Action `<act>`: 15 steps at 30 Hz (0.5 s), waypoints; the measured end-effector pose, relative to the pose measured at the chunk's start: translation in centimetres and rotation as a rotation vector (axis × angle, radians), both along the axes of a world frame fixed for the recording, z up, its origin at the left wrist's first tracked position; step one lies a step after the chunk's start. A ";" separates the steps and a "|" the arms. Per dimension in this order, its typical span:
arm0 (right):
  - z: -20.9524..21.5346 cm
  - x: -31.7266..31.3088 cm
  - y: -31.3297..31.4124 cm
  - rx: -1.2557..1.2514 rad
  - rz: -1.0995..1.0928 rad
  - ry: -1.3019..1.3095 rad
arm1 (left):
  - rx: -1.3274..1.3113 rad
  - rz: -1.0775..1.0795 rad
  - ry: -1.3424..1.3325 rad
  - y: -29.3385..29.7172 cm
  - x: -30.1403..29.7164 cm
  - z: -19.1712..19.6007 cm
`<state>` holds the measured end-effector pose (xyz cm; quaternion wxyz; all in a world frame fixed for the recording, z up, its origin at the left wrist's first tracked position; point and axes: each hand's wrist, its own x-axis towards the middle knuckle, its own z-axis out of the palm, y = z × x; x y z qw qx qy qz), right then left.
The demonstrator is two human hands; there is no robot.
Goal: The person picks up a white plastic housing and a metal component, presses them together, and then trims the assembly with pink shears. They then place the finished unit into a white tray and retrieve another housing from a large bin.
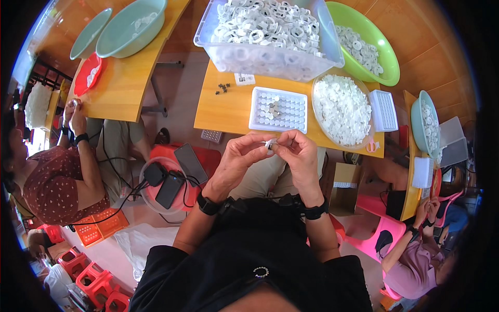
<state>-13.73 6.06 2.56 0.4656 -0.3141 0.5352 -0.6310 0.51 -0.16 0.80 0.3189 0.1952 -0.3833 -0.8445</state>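
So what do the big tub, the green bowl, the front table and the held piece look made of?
Tub: likely smooth translucent plastic; its contents show through the wall.
Green bowl: probably plastic, slightly glossy, with light catching the rim.
Table: wood or wood-look laminate, going by its brown tone.
Piece: perhaps white plastic; too small to judge finish.

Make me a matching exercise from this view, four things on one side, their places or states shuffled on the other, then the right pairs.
Column one
1. Left hand and right hand
2. Small black parts
3. Lime-green basin
4. Clear rectangular tub

Column two
A. Directly beyond the white tray
B. Pinching a small white part
C. Immediately right of the tub
D. Lying loose on the tabletop

Pairs: 1-B; 2-D; 3-C; 4-A
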 end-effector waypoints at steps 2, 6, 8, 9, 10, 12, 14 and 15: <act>0.0 0.1 0.0 -0.012 -0.008 -0.040 | -0.006 -0.010 0.006 0.0 0.0 -0.1; 0.1 0.2 -0.1 -0.034 -0.024 0.022 | 0.005 -0.002 0.012 -0.1 0.0 -0.2; 0.2 -0.2 -0.4 -0.023 -0.001 0.072 | 0.064 0.014 0.027 -0.1 0.2 -0.3; 0.2 -0.9 -0.8 -0.002 -0.045 0.242 | 0.104 0.053 0.059 -0.2 0.3 -0.6; 0.2 -1.4 -1.3 0.019 -0.089 0.411 | 0.143 0.093 0.091 -0.4 0.4 -0.9; 0.1 -2.3 -2.3 -0.022 -0.169 0.582 | 0.164 0.107 0.112 -0.7 0.5 -1.1; -1.0 -3.2 -3.3 -0.096 -0.214 0.843 | 0.199 0.122 0.121 -0.8 0.6 -1.1; -1.0 -3.2 -3.7 -0.073 -0.204 0.905 | 0.198 0.123 0.123 -0.9 0.6 -1.1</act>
